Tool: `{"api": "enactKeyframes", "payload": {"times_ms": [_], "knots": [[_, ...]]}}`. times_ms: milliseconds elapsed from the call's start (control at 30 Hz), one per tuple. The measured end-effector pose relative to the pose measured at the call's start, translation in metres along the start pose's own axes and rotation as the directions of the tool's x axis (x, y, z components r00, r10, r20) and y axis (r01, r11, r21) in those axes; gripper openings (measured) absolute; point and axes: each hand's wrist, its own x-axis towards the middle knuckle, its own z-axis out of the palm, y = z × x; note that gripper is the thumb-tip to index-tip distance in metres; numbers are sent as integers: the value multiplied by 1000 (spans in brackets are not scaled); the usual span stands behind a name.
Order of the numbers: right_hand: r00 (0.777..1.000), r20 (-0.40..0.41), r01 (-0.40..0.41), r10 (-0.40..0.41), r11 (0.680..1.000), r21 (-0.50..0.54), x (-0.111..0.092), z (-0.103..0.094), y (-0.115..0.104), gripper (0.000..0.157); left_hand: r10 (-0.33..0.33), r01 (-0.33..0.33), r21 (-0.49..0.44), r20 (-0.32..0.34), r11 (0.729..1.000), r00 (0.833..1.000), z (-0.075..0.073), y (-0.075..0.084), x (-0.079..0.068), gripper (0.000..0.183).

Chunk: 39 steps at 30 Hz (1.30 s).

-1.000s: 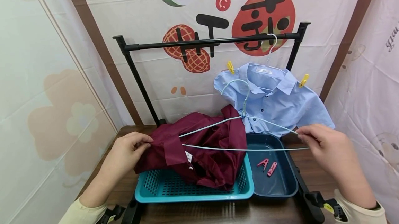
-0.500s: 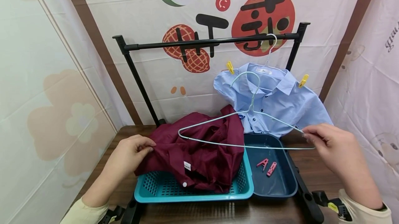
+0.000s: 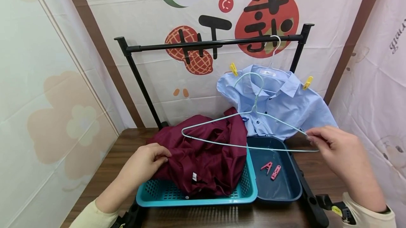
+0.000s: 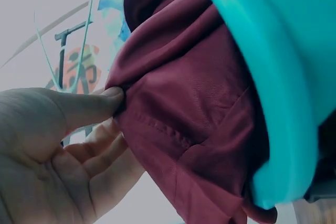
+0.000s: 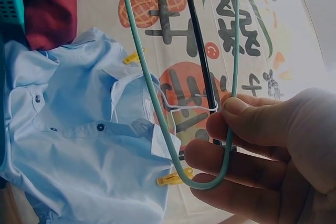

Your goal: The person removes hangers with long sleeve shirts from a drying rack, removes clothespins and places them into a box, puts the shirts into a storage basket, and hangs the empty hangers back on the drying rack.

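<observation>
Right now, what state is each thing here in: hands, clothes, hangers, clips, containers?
Left hand: pinching the maroon shirt
Right hand: holding one end of the mint hanger
Maroon shirt: crumpled, in the teal basket
Mint hanger: bare, held up
Blue shirt: on the white hanger
White hanger: hooked over the rail
Yellow clips: fastened at the blue shirt's shoulders
Pink clips: loose in the navy tray

Under the rail [image 3: 177, 45], left of the blue shirt [image 3: 282, 104], I could reach through as far as the left post [image 3: 142, 87]. That shirt closes the right side, my hanger [image 5: 235, 45] lying across in front. The maroon shirt [image 3: 203, 159] blocks most of the basket [image 3: 196, 202]; the front of the tray [image 3: 280, 190] is reachable around two pink pegs [image 3: 275, 173].
</observation>
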Motion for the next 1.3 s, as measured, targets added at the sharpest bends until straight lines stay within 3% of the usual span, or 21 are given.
{"api": "enactKeyframes", "payload": {"times_ms": [167, 400, 600, 800, 967, 1300], "knots": [[1000, -2, 7, -7, 1000, 1, 1, 1, 0, 27, 77, -76, -22, 49, 997, 996, 7, 6, 0, 22], [1000, -4, 10, -10, 1000, 8, 1, 3, 1, 26, 177, -172, -52, 119, 984, 977, 12, 16, 2, 20], [1000, 30, -8, 8, 1000, 4, 1, 2, -2, 26, 247, -240, -78, 106, 968, 963, 15, 21, 7, 21], [999, 40, -13, 13, 1000, 12, 1, 2, -3, 27, 241, -228, -137, 82, 964, 967, 22, 20, 15, 21], [999, 35, -7, 7, 1000, 11, 0, 3, -3, 26, 225, -201, -167, 136, 965, 965, 26, 21, 19, 20], [1000, 17, 0, 0, 1000, 13, 1, 5, -2, 26, 269, -211, -217, 293, 953, 917, 32, 23, 18, 21]]}}
